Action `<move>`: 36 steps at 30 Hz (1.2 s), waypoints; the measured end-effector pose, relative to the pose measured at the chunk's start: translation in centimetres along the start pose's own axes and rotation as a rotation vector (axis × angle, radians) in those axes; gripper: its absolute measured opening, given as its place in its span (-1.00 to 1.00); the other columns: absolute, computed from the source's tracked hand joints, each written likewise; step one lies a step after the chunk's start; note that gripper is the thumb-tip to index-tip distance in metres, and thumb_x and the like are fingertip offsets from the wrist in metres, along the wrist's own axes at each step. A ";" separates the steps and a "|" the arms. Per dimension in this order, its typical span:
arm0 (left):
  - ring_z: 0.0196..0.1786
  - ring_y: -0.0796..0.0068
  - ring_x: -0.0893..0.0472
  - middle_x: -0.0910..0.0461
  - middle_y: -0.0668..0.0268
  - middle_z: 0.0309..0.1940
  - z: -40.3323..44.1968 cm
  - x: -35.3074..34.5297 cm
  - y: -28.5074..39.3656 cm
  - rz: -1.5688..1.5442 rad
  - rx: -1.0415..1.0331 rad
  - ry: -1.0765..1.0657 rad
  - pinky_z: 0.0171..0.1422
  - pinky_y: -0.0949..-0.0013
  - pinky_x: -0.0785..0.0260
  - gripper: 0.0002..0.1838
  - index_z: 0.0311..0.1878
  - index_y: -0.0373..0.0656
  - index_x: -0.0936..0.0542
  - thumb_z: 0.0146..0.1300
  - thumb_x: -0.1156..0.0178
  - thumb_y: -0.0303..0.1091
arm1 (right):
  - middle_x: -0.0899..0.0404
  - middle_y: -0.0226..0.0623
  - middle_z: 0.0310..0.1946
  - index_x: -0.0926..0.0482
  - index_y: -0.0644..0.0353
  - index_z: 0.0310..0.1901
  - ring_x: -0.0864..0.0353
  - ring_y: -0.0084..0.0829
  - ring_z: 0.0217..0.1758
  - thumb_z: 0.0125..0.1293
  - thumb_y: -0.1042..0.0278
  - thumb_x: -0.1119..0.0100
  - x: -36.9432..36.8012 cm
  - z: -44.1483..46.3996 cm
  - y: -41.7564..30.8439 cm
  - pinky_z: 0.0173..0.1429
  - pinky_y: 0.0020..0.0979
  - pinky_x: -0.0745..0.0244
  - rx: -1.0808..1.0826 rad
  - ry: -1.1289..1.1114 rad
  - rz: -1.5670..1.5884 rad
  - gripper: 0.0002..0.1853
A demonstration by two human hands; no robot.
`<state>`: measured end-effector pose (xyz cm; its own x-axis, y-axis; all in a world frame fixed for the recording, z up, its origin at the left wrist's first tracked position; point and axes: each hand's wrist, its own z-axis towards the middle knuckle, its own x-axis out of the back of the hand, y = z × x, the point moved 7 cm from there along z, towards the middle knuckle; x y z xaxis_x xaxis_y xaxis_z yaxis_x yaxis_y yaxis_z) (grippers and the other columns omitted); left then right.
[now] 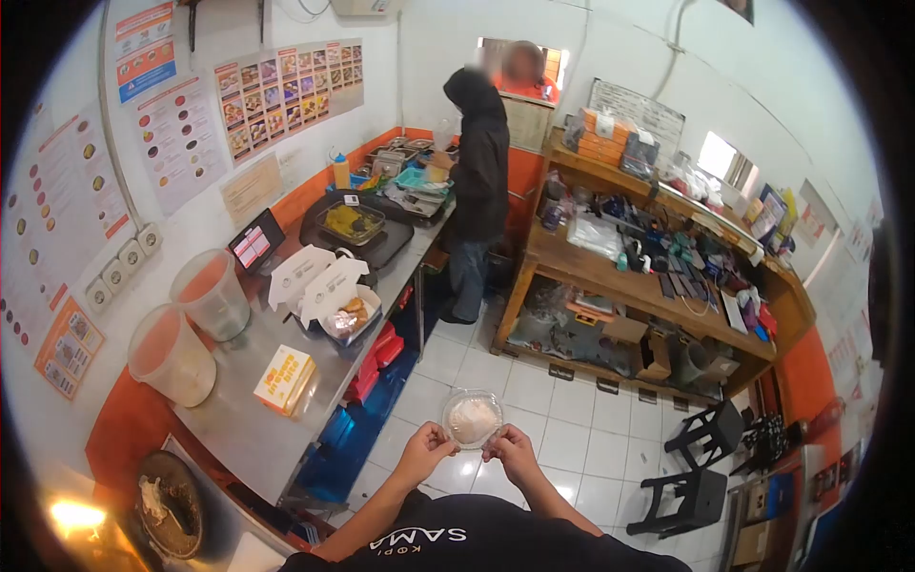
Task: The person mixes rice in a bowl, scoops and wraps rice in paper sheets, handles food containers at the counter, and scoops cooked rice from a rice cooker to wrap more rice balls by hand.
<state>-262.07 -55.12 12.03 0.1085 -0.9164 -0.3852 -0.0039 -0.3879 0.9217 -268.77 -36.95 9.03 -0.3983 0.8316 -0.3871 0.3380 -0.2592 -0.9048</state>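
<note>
Between my two hands is a small round clear plastic container [474, 418] with something pale pinkish-white inside. My left hand [425, 452] pinches its lower left rim between thumb and fingers. At the lower right rim, the fingers of my right hand [513, 452] are closed on it too. The container is held out in front of my body, above the tiled floor [457, 472]. I cannot make out exactly what the pale content is.
Left is a steel counter [233, 419] with open food boxes [329, 296], a yellow-white box [284, 379] and plastic buckets [172, 355]. A co-worker in black [477, 162] stands at its far end. A wooden shelf [572, 257] is right, black stools [679, 503] lower right.
</note>
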 end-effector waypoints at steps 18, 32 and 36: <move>-0.29 0.47 -0.61 -0.59 0.23 -0.33 4.9 21.4 6.3 0.021 -0.112 0.470 -0.13 0.38 -0.49 -0.86 -0.23 -0.22 -0.38 0.23 -0.09 -0.65 | -0.57 -0.23 -0.41 -0.44 0.28 -0.31 -0.59 -0.44 -0.43 0.28 0.52 -0.09 -18.8 19.6 2.9 -0.29 -0.40 -0.54 -0.134 -0.305 -0.132 -0.95; -0.22 0.50 -0.61 -0.55 0.31 -0.30 4.6 28.7 6.1 -0.015 -0.141 0.921 -0.10 0.38 -0.52 -0.86 -0.21 -0.20 -0.38 0.25 -0.12 -0.61 | -0.58 -0.31 -0.35 -0.46 0.24 -0.16 -0.53 -0.56 -0.41 0.31 0.50 -0.11 -25.5 29.4 8.0 -0.28 -0.51 -0.47 -0.497 -0.686 -0.248 -0.90; -0.20 0.49 -0.60 -0.54 0.34 -0.30 4.0 33.1 7.9 -0.066 -0.196 1.009 -0.08 0.36 -0.50 -0.85 -0.15 -0.20 -0.41 0.25 -0.12 -0.58 | -0.61 -0.32 -0.14 -0.45 0.24 0.12 -0.55 -0.56 -0.24 0.35 0.43 -0.15 -30.3 31.7 8.4 -0.12 -0.50 -0.50 -0.489 -0.940 -0.297 -0.68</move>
<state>-262.50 -88.94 6.37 0.8872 -0.3497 -0.3010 0.1845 -0.3290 0.9261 -280.89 -79.88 7.53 -0.9400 0.0690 -0.3341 0.3396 0.2845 -0.8965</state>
